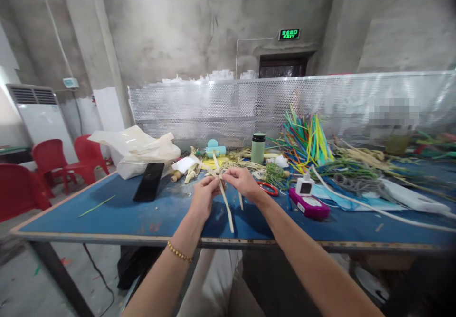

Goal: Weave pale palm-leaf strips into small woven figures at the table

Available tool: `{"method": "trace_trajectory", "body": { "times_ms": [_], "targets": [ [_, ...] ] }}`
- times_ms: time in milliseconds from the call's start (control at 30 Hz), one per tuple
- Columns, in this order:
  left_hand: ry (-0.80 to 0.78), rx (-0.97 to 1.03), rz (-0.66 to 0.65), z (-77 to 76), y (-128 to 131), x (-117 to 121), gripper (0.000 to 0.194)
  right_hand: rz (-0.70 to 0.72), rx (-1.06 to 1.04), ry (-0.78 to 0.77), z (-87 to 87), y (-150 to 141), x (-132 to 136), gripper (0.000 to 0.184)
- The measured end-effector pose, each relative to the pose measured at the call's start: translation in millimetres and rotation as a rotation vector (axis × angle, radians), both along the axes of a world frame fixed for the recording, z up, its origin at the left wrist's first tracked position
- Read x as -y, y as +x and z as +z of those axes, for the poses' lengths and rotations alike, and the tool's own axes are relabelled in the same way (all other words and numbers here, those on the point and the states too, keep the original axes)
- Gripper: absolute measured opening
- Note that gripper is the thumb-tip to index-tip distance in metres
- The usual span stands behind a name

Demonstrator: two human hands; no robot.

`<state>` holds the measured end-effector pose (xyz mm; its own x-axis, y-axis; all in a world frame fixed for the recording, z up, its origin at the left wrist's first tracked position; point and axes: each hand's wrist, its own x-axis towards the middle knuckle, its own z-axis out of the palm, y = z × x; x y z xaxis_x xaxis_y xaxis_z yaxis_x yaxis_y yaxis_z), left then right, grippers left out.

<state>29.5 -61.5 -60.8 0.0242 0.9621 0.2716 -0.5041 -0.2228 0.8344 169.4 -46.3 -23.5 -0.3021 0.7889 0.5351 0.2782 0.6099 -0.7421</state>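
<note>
Pale, flat strips [227, 208], like straw or palm leaf, cross one another between my two hands above the blue table. One long end hangs down toward the front edge, and others stick up past my fingers. My left hand [205, 191] pinches the strips near their crossing point. Close beside it, my right hand [242, 182] also has thumb and finger pressed together on a strip at the crossing; a shorter end [241, 201] dangles below it. How the strips are joined is partly hidden by my fingers.
A black phone [148, 182] and a plastic bag [137, 150] lie left. Behind my hands stands a green bottle [258, 149]. To the right are red-handled scissors [268, 188], a purple box [308, 205], a white cable [351, 202] and a bundle of coloured strips [308, 139].
</note>
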Motion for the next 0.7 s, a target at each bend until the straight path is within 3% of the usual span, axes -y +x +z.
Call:
{"method": "trace_trajectory", "body": {
  "times_ms": [133, 333, 500, 600, 700],
  "targets": [
    [0.011, -0.038, 0.035, 0.7, -1, 2, 0.028, -0.007, -0.012, -0.018, 1.2, 2, 1, 0.024],
    [0.056, 0.044, -0.074, 4.7, 2, 6, 0.024, -0.019, -0.098, -0.114, 0.0, 4, 1, 0.032],
    [0.088, 0.023, -0.076, 3.6, 2, 6, 0.026, -0.06, -0.082, -0.068, -1.8, 6, -3, 0.034],
    [0.073, 0.002, -0.057, 3.0, 3, 6, 0.025, -0.171, -0.011, 0.052, -2.9, 9, -8, 0.029],
    [0.039, 0.016, -0.002, 2.8, 3, 6, 0.026, -0.366, 0.07, 0.365, -2.6, 11, -7, 0.017]
  ]
}}
